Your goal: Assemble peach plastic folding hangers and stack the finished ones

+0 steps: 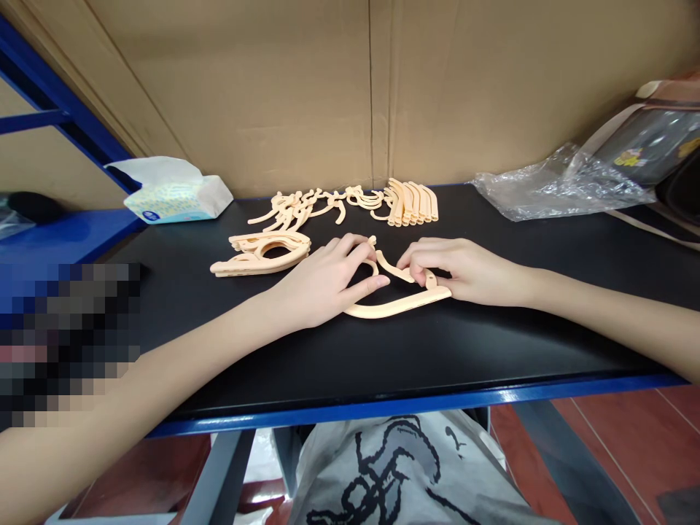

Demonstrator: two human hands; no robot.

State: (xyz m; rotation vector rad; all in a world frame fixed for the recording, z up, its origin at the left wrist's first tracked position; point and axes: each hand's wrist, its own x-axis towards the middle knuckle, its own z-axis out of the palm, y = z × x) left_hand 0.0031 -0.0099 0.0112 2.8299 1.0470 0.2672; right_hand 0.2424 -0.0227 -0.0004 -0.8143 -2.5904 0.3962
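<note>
My left hand (328, 281) is closed, fingers and thumb curled around a small curved beige hanger piece (374, 267). Partly under this hand lies a long, bent beige hanger arm (399, 302), touching the black tabletop. My right hand (462, 270) is also closed, its fingertips gripping a second slim curved hanger piece (391, 267) and its thumb by the right end of the long arm. My fingers hide how these pieces join. Just left of my left hand rests a stack of folded beige hangers (262, 257).
Behind my hands lie a loose pile of beige hooked parts (292, 209) and a row of hanger arms (411, 202). A tissue pack (178, 197) stands at the back left. Clear plastic wrapping (552, 189) and a bag (650, 138) are at the right. A blue edge (426, 403) borders the table.
</note>
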